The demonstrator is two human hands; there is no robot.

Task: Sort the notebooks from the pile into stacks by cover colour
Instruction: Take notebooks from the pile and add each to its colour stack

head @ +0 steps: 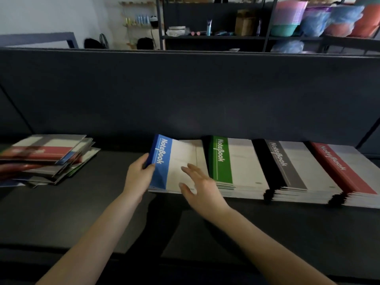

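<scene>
Both hands are working at the blue notebook [162, 161]. The left hand [139, 175] is gripping its left edge, with the thumb lying on the blue band and the fingers curling round the spine side. The right hand [197, 184] is lying open, fingers straight and spread, over the white part of the cover; blur is hiding whether it is actually touching the paper.

That notebook is sitting on top of a low blue stack [164, 190] near the middle of the dark counter [82, 212], close against the dark partition [185, 89] behind. White slanted lettering on its blue band is reading "NoteBook".

To the right, three more stacks are standing side by side, each touching or just beside the next. The green stack [221, 161] is showing the same "NoteBook" wording on a green band. The black and grey stack [287, 163] is carrying it on a grey band next to a black spine. The red stack [345, 167] is carrying it on a red band, where the letters are smearing and are harder to read.

Well apart on the left, the unsorted pile [47, 159] is lying fanned and crooked, with a red-banded cover on top; its lettering is too blurred to read.

Beyond the partition, metal shelves [216, 37] are holding bottles, a box and coloured plastic basins [287, 15].
</scene>
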